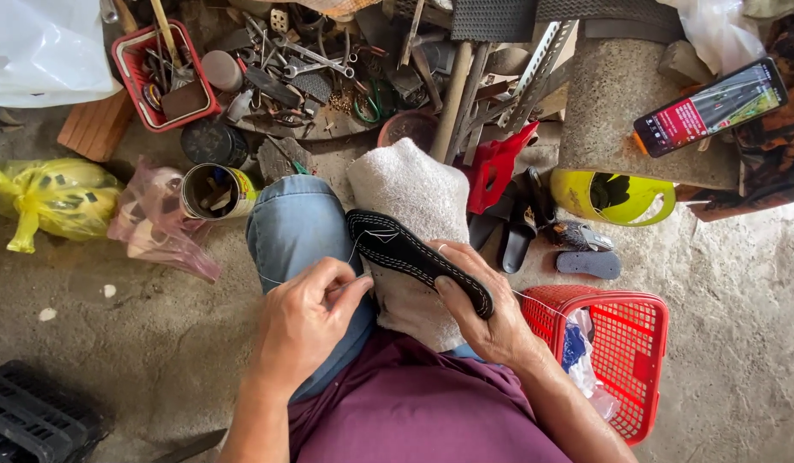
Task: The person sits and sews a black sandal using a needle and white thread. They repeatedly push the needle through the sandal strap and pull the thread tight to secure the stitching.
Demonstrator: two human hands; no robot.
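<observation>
I see one white towel (410, 201) on the knee, under one black sole (414, 257). My right hand (487, 304) wraps fingers around the sole's near end. My left hand (307, 317) pinches one white thread (356, 249) just left of it.

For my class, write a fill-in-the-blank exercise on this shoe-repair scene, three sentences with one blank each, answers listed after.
1. The right hand holds a black ____ with white stitching along its edge.
2. The left hand pinches a needle with white ____ running to the shoe sole.
3. The sole rests on a white ____ laid over the person's knee.

Missing words: shoe sole; thread; towel
</observation>
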